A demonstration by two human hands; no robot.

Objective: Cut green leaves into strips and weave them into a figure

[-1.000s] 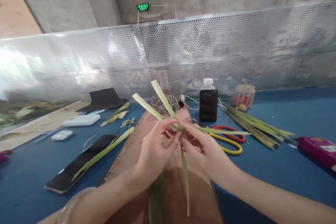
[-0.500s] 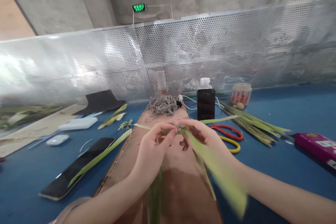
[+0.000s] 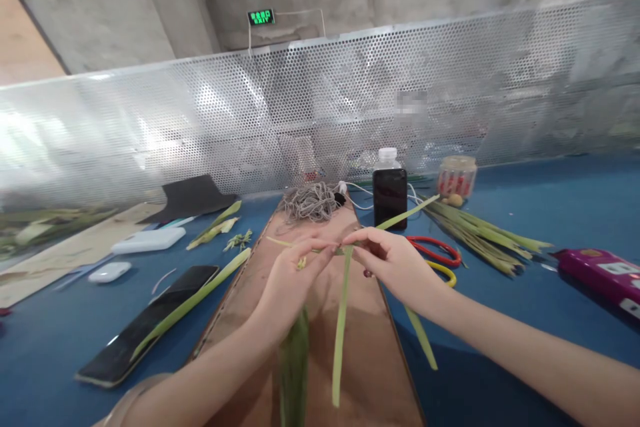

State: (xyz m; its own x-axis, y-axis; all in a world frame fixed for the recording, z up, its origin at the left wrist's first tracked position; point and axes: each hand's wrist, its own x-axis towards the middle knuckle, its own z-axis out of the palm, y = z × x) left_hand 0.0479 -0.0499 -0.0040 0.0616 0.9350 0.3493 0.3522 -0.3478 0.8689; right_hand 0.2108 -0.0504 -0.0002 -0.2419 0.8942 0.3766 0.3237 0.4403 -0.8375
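Both my hands meet above a brown board [image 3: 370, 347], pinching green leaf strips where they cross. My left hand [image 3: 295, 273] is closed with thumb and forefinger on the crossing; a small yellowish bit shows by its fingers. From the left side my right hand [image 3: 395, 257] pinches the same spot. One leaf strip [image 3: 342, 333] hangs straight down between the hands. Another strip [image 3: 410, 212] sticks out to the upper right, and a further end [image 3: 421, 340] shows below my right wrist. The crossing itself is mostly hidden by fingertips. A darker green leaf bundle [image 3: 294, 373] lies below my left hand.
Grey cord [image 3: 313, 202] is heaped at the board's far end. A phone [image 3: 390, 197] leans on a bottle [image 3: 387, 157]. Red-and-yellow-handled scissors [image 3: 440, 252], leaf stalks [image 3: 475, 233], a jar [image 3: 457, 175] and a purple tool [image 3: 600, 277] lie right. At left lies a black slab [image 3: 145, 327].
The strip that was swinging, blurred, over my right wrist now hangs straight down between my hands. The upper-right strip points higher. Both hands keep pinching the crossing.
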